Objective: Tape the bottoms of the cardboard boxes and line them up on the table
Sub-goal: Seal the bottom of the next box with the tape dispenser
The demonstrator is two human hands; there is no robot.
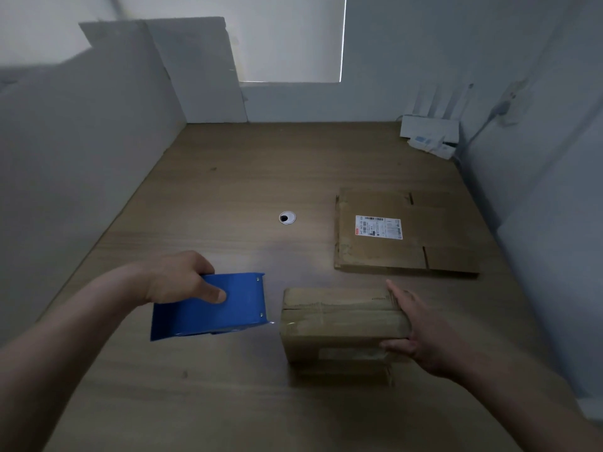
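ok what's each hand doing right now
Left hand: grips the tape dispenser.
Right hand: open, fingers straight against the box.

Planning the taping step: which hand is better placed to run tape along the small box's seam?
Left. The left hand grips the blue tape dispenser beside the cardboard box; the right hand rests on its right side.

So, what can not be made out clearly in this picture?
Head view:
- Tape roll: hidden inside the blue tape dispenser, gripped by the left hand.
- Label print on the flat cardboard box: too small.
- Small box: right end covered by the right hand.
- White device, far corner: blurred.
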